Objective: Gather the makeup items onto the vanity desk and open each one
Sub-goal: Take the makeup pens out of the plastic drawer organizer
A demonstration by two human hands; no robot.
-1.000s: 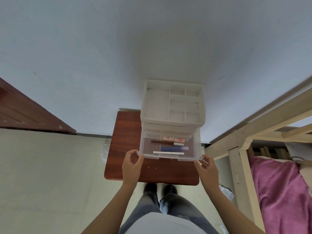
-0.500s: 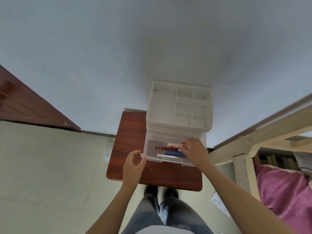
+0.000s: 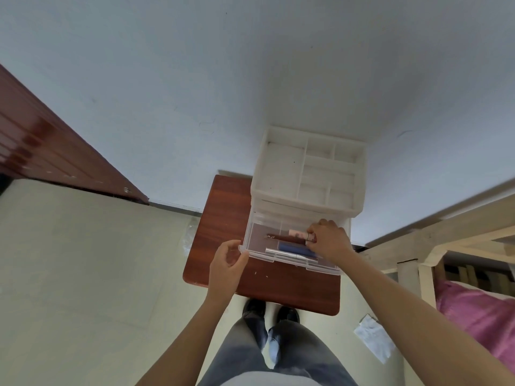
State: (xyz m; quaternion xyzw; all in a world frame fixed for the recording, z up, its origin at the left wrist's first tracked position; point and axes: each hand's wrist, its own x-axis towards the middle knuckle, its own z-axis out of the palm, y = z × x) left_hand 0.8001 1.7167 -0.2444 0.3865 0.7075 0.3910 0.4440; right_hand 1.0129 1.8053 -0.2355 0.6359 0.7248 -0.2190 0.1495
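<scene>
A white plastic organizer (image 3: 281, 168) stands on a small reddish-brown desk (image 3: 223, 215) against the wall. Its clear bottom drawer (image 3: 260, 227) is pulled out. Inside lie a dark brown-red makeup stick (image 3: 284, 237), a pink item (image 3: 296, 233), a blue tube (image 3: 292, 248) and a silver tube (image 3: 281, 252). My left hand (image 3: 225, 264) pinches the drawer's front left corner. My right hand (image 3: 328, 239) reaches into the drawer, fingers closed around the right end of the brown-red stick, which still lies low in the drawer.
A wooden bed frame (image 3: 412, 246) with a pink blanket (image 3: 479, 313) stands at the right. A brown wooden door (image 3: 55, 157) is at the left. A piece of paper (image 3: 373, 338) lies on the floor beside my shoes (image 3: 270, 313).
My right hand left the drawer's front right corner, reached into the drawer and closed on the brown-red stick. My left hand stayed on the drawer's left corner.
</scene>
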